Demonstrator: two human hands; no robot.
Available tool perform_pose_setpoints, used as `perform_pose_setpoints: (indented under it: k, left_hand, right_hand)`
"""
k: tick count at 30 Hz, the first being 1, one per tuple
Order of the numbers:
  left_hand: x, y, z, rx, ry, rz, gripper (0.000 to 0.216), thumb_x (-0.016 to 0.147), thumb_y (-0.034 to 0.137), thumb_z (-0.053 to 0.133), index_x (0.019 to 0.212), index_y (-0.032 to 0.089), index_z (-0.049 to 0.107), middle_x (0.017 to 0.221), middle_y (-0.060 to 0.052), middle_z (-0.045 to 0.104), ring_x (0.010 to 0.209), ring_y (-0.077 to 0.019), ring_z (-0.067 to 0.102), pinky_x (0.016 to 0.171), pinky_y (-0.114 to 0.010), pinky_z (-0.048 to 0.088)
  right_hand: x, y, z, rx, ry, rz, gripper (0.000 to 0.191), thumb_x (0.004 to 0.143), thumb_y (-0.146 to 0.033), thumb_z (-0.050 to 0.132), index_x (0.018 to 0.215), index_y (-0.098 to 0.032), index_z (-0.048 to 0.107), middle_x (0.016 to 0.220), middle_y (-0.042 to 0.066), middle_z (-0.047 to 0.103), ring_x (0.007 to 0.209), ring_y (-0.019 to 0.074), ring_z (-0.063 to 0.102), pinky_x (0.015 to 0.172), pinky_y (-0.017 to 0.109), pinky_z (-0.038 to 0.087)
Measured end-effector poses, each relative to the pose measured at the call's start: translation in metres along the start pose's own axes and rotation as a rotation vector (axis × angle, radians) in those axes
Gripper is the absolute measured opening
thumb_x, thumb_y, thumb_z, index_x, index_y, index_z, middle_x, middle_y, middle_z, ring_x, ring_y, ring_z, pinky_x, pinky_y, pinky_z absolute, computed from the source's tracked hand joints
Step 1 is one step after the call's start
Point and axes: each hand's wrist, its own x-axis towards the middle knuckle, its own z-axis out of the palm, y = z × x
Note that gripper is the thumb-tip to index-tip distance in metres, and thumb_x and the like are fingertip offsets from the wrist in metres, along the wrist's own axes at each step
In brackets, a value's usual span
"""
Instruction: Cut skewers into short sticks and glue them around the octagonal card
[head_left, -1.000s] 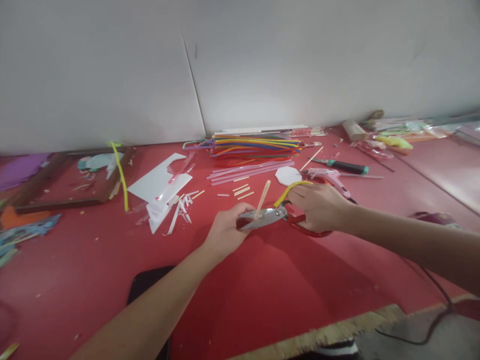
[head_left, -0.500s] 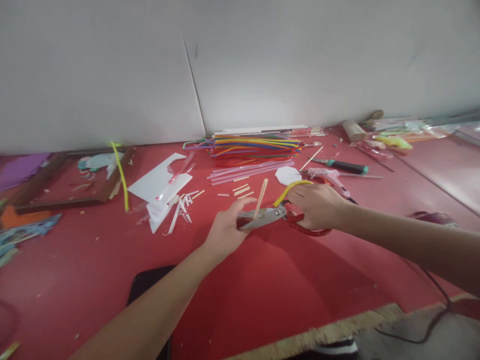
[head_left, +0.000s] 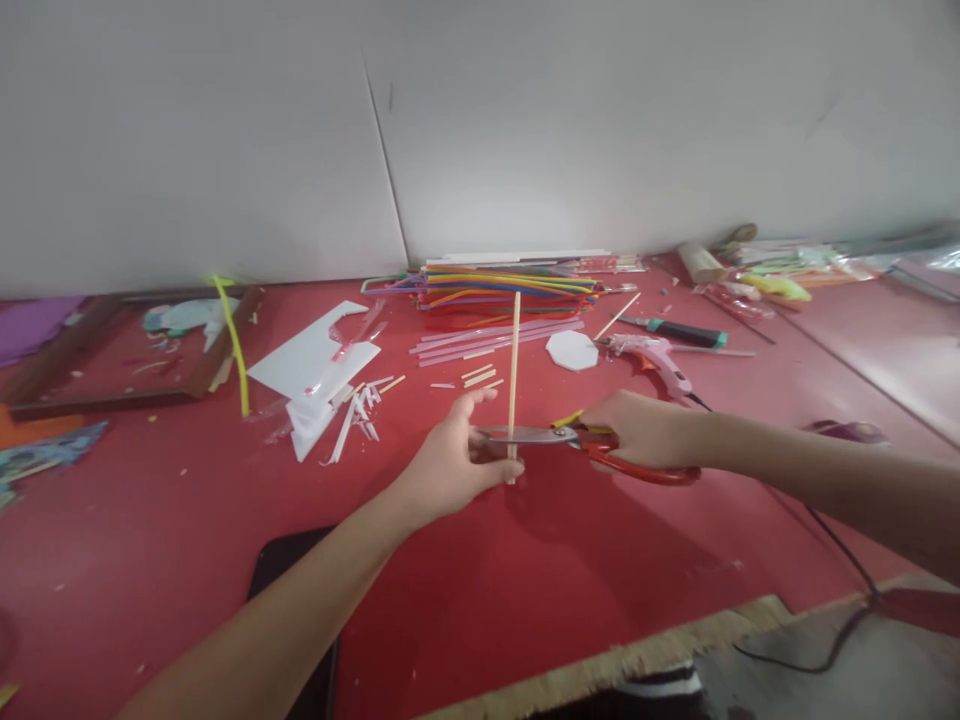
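Note:
My left hand (head_left: 448, 463) pinches the lower end of a thin wooden stick (head_left: 514, 360), which stands nearly upright above the red table (head_left: 525, 580). My right hand (head_left: 643, 428) grips the red and yellow handles of a pair of scissors (head_left: 592, 445). The metal blades point left and lie level, crossing the stick just above my left fingers. Several short cut stick pieces (head_left: 480, 376) lie on the table behind the hands.
A stack of coloured strips (head_left: 510, 285) lies against the white wall. A pink glue gun (head_left: 652, 355), a green-handled tool (head_left: 686, 332) and a white octagon (head_left: 572, 350) lie at right. White foam scraps (head_left: 322, 375) and a wooden frame (head_left: 112, 350) are at left. A black cable (head_left: 840, 560) trails at right.
The stick has swung from a tilt to nearly upright and shows much more length. The scissors have turned flat, with the blades across the stick. Both hands shifted slightly.

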Motion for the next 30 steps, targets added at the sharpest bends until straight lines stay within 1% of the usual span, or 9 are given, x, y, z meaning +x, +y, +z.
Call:
perform_pose_setpoints:
  k: [2,5,9,11,13,18,21,26,30]
  left_hand:
    - [-0.002,0.001,0.002,-0.124,-0.062,-0.067,0.087,0.071,0.02,0.076,0.141,0.022,0.025,0.076,-0.001,0.073,0.078,-0.0236,0.072,0.076,-0.038,0.054]
    - [-0.003,0.002,0.003,-0.207,-0.107,-0.139,0.095,0.07,0.021,0.079,0.145,0.019,0.021,0.073,-0.002,0.073,0.08,-0.0243,0.072,0.079,-0.04,0.051]
    - [-0.004,0.004,0.001,-0.192,-0.153,-0.195,0.107,0.068,0.025,0.083,0.15,0.018,0.014,0.075,-0.004,0.074,0.081,-0.0243,0.072,0.082,-0.04,0.048]
    - [-0.005,0.005,-0.002,-0.179,-0.172,-0.206,0.112,0.067,0.027,0.085,0.151,0.017,0.012,0.076,-0.004,0.074,0.081,-0.0241,0.071,0.082,-0.04,0.047]
    - [-0.006,0.005,-0.004,-0.187,-0.177,-0.207,0.114,0.066,0.029,0.086,0.152,0.015,0.011,0.076,-0.005,0.074,0.081,-0.0238,0.071,0.084,-0.04,0.047]
    - [-0.007,0.007,-0.006,-0.219,-0.194,-0.205,0.119,0.067,0.026,0.085,0.153,0.011,0.004,0.072,-0.004,0.073,0.075,-0.0222,0.07,0.082,-0.038,0.047]
    - [-0.009,0.009,-0.008,-0.196,-0.212,-0.225,0.121,0.067,0.024,0.084,0.153,0.011,0.0,0.073,-0.004,0.073,0.075,-0.0232,0.07,0.08,-0.038,0.047]
    - [-0.01,0.01,-0.01,-0.183,-0.194,-0.232,0.119,0.069,0.023,0.083,0.153,0.013,-0.001,0.074,-0.005,0.074,0.076,-0.0236,0.071,0.08,-0.038,0.048]
    - [-0.009,0.01,-0.009,-0.208,-0.203,-0.213,0.118,0.07,0.021,0.081,0.153,0.013,-0.002,0.071,-0.002,0.073,0.073,-0.0223,0.071,0.078,-0.037,0.049]
  right_hand:
    - [-0.006,0.0,0.0,0.098,-0.055,-0.003,0.015,0.081,-0.023,0.049,0.069,-0.018,0.057,0.065,0.002,0.063,0.058,0.0145,0.056,0.053,0.025,0.033]
    - [-0.011,0.003,0.001,0.227,-0.127,0.018,0.015,0.076,-0.026,0.052,0.063,-0.019,0.05,0.061,-0.001,0.053,0.054,0.0123,0.046,0.051,0.025,0.029]
    - [-0.01,0.009,0.004,0.414,-0.241,0.037,0.016,0.072,-0.024,0.052,0.06,-0.019,0.042,0.055,-0.005,0.035,0.051,0.0093,0.032,0.049,0.026,0.023]
    - [-0.008,0.011,0.006,0.446,-0.283,0.042,0.018,0.07,-0.024,0.053,0.058,-0.019,0.04,0.054,-0.006,0.032,0.05,0.0088,0.029,0.049,0.026,0.023]
    - [-0.007,0.01,0.007,0.447,-0.285,0.049,0.019,0.07,-0.024,0.053,0.058,-0.019,0.04,0.055,-0.005,0.032,0.05,0.0088,0.03,0.05,0.026,0.023]
    - [-0.008,0.003,0.006,0.377,-0.208,0.066,0.019,0.071,-0.022,0.053,0.057,-0.019,0.039,0.055,-0.004,0.034,0.051,0.0092,0.03,0.049,0.027,0.022]
    - [-0.008,0.0,0.003,0.33,-0.22,0.083,0.021,0.069,-0.026,0.054,0.055,-0.019,0.04,0.053,-0.004,0.036,0.048,0.009,0.03,0.047,0.026,0.022]
    - [-0.01,-0.005,0.0,0.302,-0.229,0.14,0.016,0.069,-0.028,0.054,0.057,-0.019,0.048,0.053,-0.001,0.046,0.047,0.0108,0.039,0.045,0.025,0.025]
    - [-0.013,-0.013,0.0,0.27,-0.141,0.129,0.017,0.068,-0.025,0.053,0.055,-0.019,0.045,0.053,-0.002,0.045,0.047,0.0097,0.036,0.046,0.025,0.024]
